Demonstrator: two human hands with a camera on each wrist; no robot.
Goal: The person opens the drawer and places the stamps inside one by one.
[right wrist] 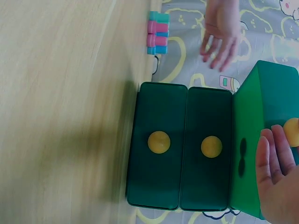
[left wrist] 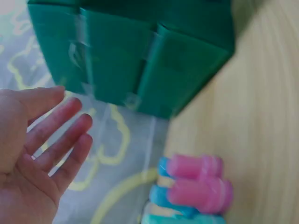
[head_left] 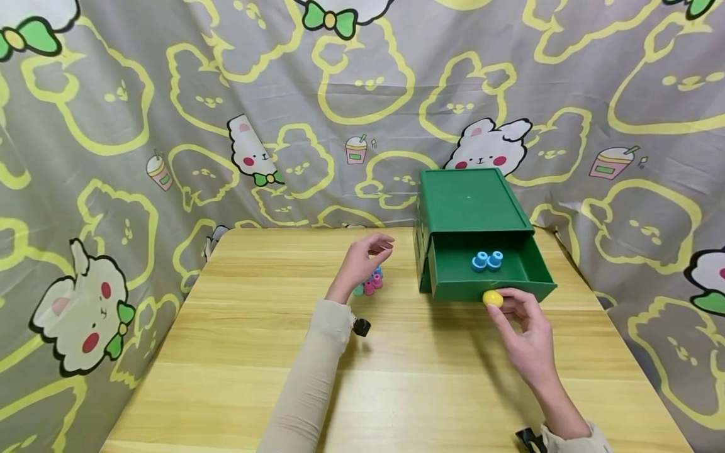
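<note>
A green cabinet stands at the back right with its top drawer pulled out. My right hand pinches the round yellow knob on that drawer's front between thumb and fingers. Inside the drawer, two light blue peg-like pieces with wider bases stand side by side. My left hand hovers left of the cabinet, fingers loosely extended and nothing in them. Below it, partly covered in the head view, is a cluster of pink, blue and teal peg-like pieces on the table.
Two closed lower drawers with yellow knobs sit under the pulled-out one. The wooden table ends at a patterned curtain hanging behind it and along both sides.
</note>
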